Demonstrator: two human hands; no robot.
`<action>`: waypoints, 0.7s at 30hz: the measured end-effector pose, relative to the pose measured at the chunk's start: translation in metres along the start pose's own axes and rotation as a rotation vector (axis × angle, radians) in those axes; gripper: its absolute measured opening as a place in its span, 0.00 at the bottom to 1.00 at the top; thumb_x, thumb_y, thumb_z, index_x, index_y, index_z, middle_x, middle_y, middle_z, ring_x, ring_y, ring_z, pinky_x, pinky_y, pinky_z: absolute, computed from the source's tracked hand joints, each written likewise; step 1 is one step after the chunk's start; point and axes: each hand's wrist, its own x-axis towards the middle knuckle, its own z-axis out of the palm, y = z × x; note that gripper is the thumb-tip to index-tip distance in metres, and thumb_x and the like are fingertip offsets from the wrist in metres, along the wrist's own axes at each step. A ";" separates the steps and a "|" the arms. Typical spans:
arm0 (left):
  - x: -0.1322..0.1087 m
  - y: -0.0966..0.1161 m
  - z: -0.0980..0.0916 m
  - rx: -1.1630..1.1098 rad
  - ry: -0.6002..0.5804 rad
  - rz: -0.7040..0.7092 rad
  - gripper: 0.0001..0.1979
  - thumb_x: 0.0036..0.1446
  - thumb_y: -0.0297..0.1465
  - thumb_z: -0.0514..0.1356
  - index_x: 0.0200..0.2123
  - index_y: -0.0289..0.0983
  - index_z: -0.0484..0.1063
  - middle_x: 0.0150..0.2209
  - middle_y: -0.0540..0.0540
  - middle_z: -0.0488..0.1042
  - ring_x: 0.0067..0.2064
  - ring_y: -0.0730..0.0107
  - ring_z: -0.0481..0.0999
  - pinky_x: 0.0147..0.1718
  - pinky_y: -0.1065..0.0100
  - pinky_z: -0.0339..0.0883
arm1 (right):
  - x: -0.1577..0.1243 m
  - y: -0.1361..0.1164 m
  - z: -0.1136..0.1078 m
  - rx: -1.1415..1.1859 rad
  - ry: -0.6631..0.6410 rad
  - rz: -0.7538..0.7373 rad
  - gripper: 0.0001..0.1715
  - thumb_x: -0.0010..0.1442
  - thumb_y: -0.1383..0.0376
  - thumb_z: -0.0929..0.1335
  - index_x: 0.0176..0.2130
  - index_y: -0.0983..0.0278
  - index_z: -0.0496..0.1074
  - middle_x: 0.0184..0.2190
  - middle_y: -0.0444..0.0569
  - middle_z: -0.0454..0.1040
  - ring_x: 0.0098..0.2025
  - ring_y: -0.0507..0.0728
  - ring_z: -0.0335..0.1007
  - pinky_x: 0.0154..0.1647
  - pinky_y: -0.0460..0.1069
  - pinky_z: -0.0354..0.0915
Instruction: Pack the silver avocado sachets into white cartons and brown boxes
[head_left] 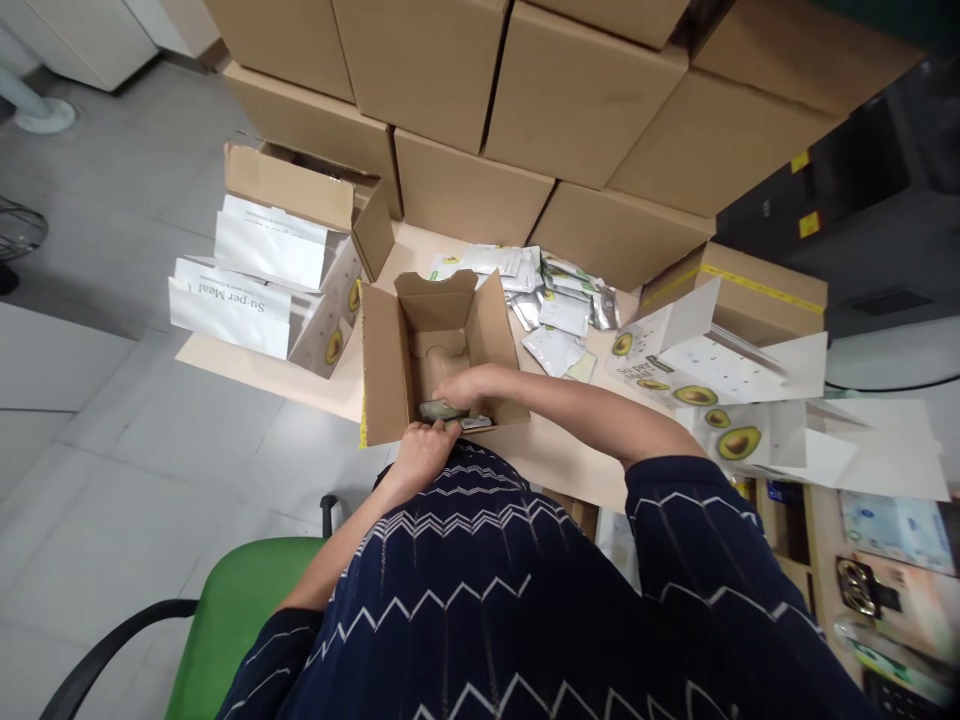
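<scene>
- Pale table (562, 455), bearing an upright, open carton (384, 365).
- Packet pile (562, 312), beyond the carton and rightward.
- Left hand (426, 450) curled at the near rim; its grip I cannot tell.
- Right hand (466, 386) inside the carton, holding 1 packet (441, 411) by the near wall.

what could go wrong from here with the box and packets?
1. The right hand is at a greenish packet by the near wall of the open cardboard box; the packet might crease there.
2. The loose packets overlap in a heap, so some may slide if bumped.
3. The white carton stands near the table's left edge; a knock could tip it off.
</scene>
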 end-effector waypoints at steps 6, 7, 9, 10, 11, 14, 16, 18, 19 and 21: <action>-0.005 -0.001 -0.001 0.000 0.043 -0.020 0.15 0.66 0.22 0.47 0.48 0.36 0.70 0.43 0.39 0.75 0.42 0.61 0.78 0.45 0.61 0.67 | 0.004 0.006 0.020 -0.124 -0.244 -0.025 0.15 0.60 0.75 0.65 0.44 0.73 0.78 0.39 0.56 0.80 0.34 0.55 0.72 0.35 0.47 0.64; -0.005 -0.002 0.001 -0.005 0.061 -0.050 0.15 0.65 0.22 0.47 0.48 0.35 0.70 0.45 0.38 0.74 0.42 0.61 0.78 0.45 0.61 0.67 | 0.004 0.007 0.024 -0.107 -0.264 -0.034 0.15 0.60 0.74 0.65 0.44 0.74 0.78 0.39 0.57 0.80 0.34 0.55 0.72 0.34 0.47 0.63; -0.005 -0.002 0.004 -0.026 0.104 -0.120 0.15 0.65 0.22 0.48 0.51 0.35 0.68 0.51 0.36 0.72 0.43 0.61 0.78 0.46 0.61 0.67 | 0.005 0.009 0.030 -0.065 -0.291 -0.052 0.15 0.59 0.74 0.65 0.43 0.76 0.78 0.39 0.59 0.80 0.34 0.56 0.73 0.34 0.48 0.63; -0.004 -0.002 0.006 -0.038 0.129 -0.145 0.16 0.65 0.23 0.49 0.53 0.34 0.67 0.55 0.34 0.70 0.44 0.61 0.78 0.47 0.61 0.67 | 0.006 0.010 0.033 -0.042 -0.288 -0.067 0.15 0.59 0.73 0.65 0.43 0.76 0.78 0.40 0.60 0.80 0.34 0.57 0.73 0.34 0.48 0.64; -0.004 -0.002 0.008 -0.049 0.152 -0.154 0.17 0.66 0.23 0.49 0.55 0.34 0.66 0.59 0.32 0.67 0.46 0.61 0.78 0.48 0.61 0.67 | 0.007 0.012 0.035 -0.025 -0.280 -0.082 0.15 0.59 0.73 0.65 0.44 0.76 0.78 0.41 0.60 0.80 0.35 0.57 0.73 0.34 0.48 0.64; -0.001 -0.004 0.012 -0.062 0.165 -0.121 0.21 0.66 0.23 0.49 0.61 0.31 0.62 0.61 0.31 0.67 0.49 0.59 0.77 0.49 0.60 0.66 | 0.007 0.016 0.036 0.003 -0.271 -0.124 0.17 0.59 0.74 0.65 0.45 0.76 0.77 0.44 0.61 0.79 0.37 0.57 0.73 0.35 0.48 0.64; 0.000 -0.005 0.012 -0.060 0.128 -0.086 0.21 0.65 0.21 0.48 0.60 0.30 0.63 0.54 0.33 0.74 0.48 0.58 0.77 0.49 0.59 0.66 | 0.002 0.015 0.031 0.018 -0.269 -0.137 0.18 0.59 0.75 0.64 0.47 0.75 0.77 0.45 0.61 0.79 0.38 0.57 0.73 0.35 0.48 0.63; -0.001 -0.008 0.010 -0.053 0.096 -0.058 0.20 0.65 0.21 0.48 0.57 0.31 0.68 0.47 0.36 0.78 0.47 0.57 0.77 0.48 0.58 0.65 | -0.011 0.013 0.023 0.053 -0.206 -0.151 0.18 0.60 0.74 0.64 0.47 0.74 0.76 0.44 0.61 0.80 0.38 0.58 0.73 0.35 0.49 0.63; -0.002 -0.010 0.010 -0.049 0.088 -0.047 0.20 0.64 0.21 0.48 0.56 0.32 0.69 0.45 0.37 0.78 0.46 0.57 0.76 0.47 0.58 0.65 | -0.020 0.013 0.019 0.094 -0.133 -0.170 0.17 0.61 0.72 0.64 0.47 0.73 0.77 0.43 0.60 0.80 0.38 0.58 0.74 0.36 0.49 0.64; -0.005 -0.014 0.009 -0.041 0.082 -0.039 0.19 0.64 0.21 0.49 0.53 0.34 0.72 0.43 0.39 0.78 0.45 0.57 0.76 0.46 0.59 0.64 | -0.042 0.016 0.011 0.272 0.110 -0.239 0.17 0.64 0.68 0.64 0.48 0.70 0.76 0.43 0.57 0.80 0.39 0.57 0.74 0.38 0.49 0.65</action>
